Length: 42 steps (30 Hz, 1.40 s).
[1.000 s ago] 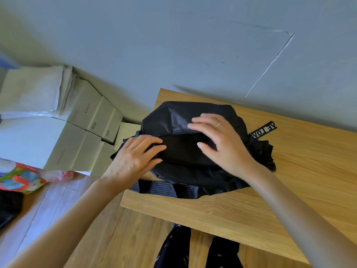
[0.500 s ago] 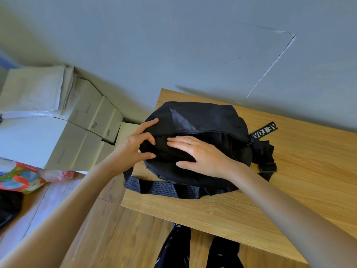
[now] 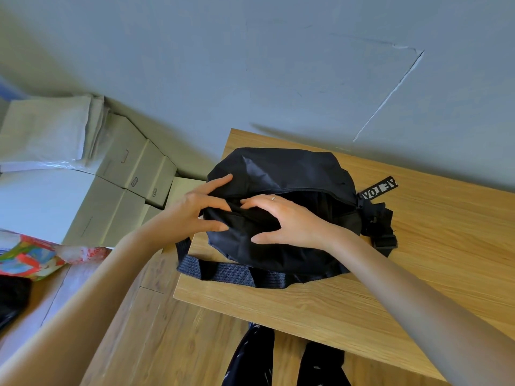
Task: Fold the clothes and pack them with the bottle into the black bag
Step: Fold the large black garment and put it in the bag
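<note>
head view: black bag (image 3: 281, 174) sits at the table's (image 3: 418, 288) far left corner, strap (image 3: 231, 274) trailing to the near left edge. soft, limp fabric, looks stuffed full; likely light, gives under pressure, best taken at the zip seam or the strap. left hand (image 3: 192, 210) grips the bag's left end, thumb under, fingers curled on the fabric. right hand (image 3: 287, 221) rests on top, fingers bent, pinching cloth at the opening. no clothes or bottle visible.

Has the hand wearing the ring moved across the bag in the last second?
Yes. The right hand slid leftward over the black bag, away from the lettered strap tag and toward the left hand.
</note>
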Tool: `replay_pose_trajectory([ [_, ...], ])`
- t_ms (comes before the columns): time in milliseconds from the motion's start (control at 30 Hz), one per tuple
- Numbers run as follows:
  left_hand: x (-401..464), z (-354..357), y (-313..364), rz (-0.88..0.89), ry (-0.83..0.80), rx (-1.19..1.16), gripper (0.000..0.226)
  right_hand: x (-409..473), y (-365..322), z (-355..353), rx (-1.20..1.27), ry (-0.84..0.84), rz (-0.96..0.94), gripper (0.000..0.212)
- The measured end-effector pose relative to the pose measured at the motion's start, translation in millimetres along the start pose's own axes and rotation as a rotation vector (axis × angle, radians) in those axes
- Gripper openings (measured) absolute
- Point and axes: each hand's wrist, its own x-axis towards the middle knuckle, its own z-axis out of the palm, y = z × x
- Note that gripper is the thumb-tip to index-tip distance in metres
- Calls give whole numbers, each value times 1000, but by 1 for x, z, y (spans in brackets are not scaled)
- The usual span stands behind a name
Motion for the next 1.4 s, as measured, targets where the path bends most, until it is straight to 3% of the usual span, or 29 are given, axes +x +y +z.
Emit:
replay_pose_trajectory([
  [100, -1, 3, 2, -15, 0, -122, 28, -2, -1, -2, 29, 2, 0, 51],
  [233, 0, 3, -2, -20, -1, -225, 27, 2, -5, -1, -148, -17, -15, 49],
  [333, 2, 3, -1, 26, 31, -131, 29, -2, -9, -3, -269, 5, -12, 55],
  [433, 0, 1, 2, 48, 85, 31, 18, -18, -11, -7, -154, 97, -13, 57],
  [633, 12, 12, 34, 279, 207, 308, 27, -73, 6, -21, -20, 462, 65, 29],
  [767, 36, 38, 54, 352, 41, 312, 31, -100, 29, -22, -185, 620, 150, 20],
  [900, 53, 63, 63, 372, -114, 398, 38, -112, 39, -17, -362, 506, 268, 36],
  [1000, 58, 73, 65, 330, -183, 409, 48, -108, 47, -10, -518, 437, 229, 41],
  [1067, 58, 74, 69, 260, -195, 363, 52, -105, 50, -11, -450, 454, 248, 39],
  [1200, 62, 68, 76, 104, -205, 173, 57, -108, 50, -17, -13, 488, 240, 20],
  [1300, 63, 71, 74, 162, -221, 221, 43, -115, 49, -20, 151, 465, 164, 23],
  [1400, 63, 77, 72, 197, -222, 264, 47, -120, 48, -22, 154, 430, 98, 30],
])
